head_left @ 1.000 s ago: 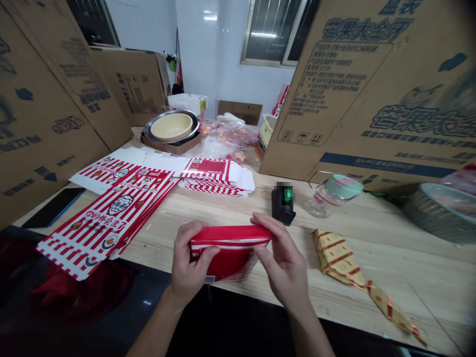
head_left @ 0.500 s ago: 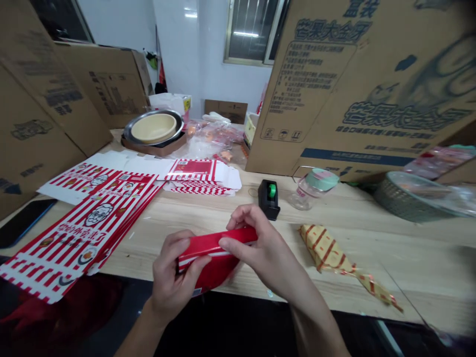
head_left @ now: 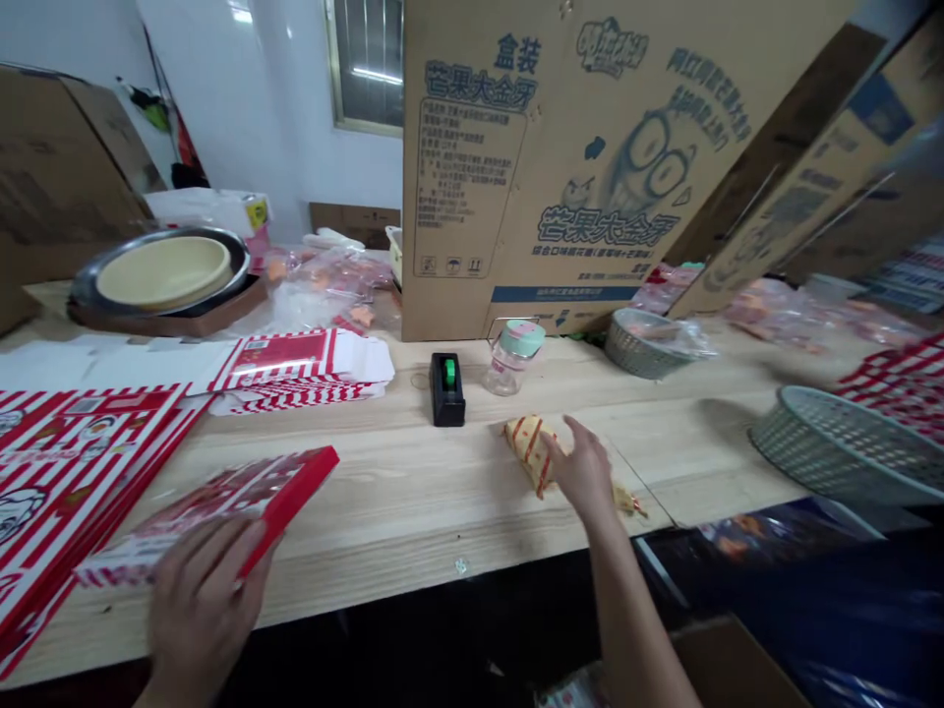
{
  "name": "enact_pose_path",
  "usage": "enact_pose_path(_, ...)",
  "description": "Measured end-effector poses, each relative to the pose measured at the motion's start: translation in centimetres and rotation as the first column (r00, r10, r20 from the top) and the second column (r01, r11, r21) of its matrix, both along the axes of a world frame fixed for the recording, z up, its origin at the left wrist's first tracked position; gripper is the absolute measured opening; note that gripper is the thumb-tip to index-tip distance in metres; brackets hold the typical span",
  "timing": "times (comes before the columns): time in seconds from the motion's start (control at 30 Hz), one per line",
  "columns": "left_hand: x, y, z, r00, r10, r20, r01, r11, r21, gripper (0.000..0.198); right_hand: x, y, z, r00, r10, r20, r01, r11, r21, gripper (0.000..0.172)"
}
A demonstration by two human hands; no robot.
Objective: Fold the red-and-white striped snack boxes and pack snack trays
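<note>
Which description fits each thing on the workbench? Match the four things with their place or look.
Things:
1. red carton
2. gold-wrapped packet
3. tape dispenser
4. jar

Descriptions:
A. has a mint-green lid
B. held by the left hand
C. black, with a green roll
D. touched by the right hand

Pairs: 1-B, 2-D, 3-C, 4-A
</note>
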State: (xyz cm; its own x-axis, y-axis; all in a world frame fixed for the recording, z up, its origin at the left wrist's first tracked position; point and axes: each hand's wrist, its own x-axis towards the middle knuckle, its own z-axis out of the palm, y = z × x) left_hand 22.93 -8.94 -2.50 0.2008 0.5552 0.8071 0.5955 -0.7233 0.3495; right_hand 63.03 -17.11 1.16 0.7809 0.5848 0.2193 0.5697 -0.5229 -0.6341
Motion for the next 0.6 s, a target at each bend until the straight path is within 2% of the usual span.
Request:
enact_pose_path(0.03,0.5,0.2,-1.1,0.993,-0.005,-0.122,0.008,1.0,0.027,0.031,1.7,-0.8,-1.2,0.998,-0.056,-0.028,0.055,0.998,-0.035,0.069)
enact_pose_path(0.1,1.8,0.0,-3.0,0.956,-0.035,-0.29,0.044,0.999,0.025,0.043,3.9,-2.3,-3.2,0.994,-0.071,-0.081,0.065,0.995,-0.072,0.082)
enact_pose_path(0.17,3.1,-0.4,-4.3,0.95,-0.012,-0.312,0.006,1.0,-0.02,0.053,4.7,-3.3,-4.6,0.992,-0.029,-0.124,0.021,0.998,-0.066,0.083)
enact_pose_path(0.23,4.2,-0.7,-5.0,0.945,0.094,-0.315,-0.12,0.991,-0.064,0.055,4.6,-3.6,-5.4,0.988,0.016,-0.155,-0.022,0.999,-0.037,0.077)
enact_pose_path(0.3,4.8,-0.7,-5.5,0.914,0.188,-0.361,-0.239,0.965,-0.103,0.054,4.0,-3.5,-5.7,0.983,0.045,-0.177,-0.045,0.999,0.005,0.07)
enact_pose_path(0.37,5.0,-0.4,-5.7,0.874,0.205,-0.44,-0.29,0.948,-0.133,0.055,3.1,-3.2,-5.9,0.978,0.062,-0.199,-0.054,0.997,0.048,0.065)
enact_pose_path(0.5,4.9,0.3,-6.0,0.821,0.175,-0.544,-0.301,0.942,-0.151,0.06,1.0,-3.0,-6.3,0.964,0.087,-0.253,-0.055,0.99,0.131,0.058)
enact_pose_path(0.6,5.2,1.0,-5.5,0.81,0.138,-0.57,-0.292,0.938,-0.186,0.064,-0.8,-2.9,-6.7,0.94,0.073,-0.332,-0.007,0.98,0.197,0.053)
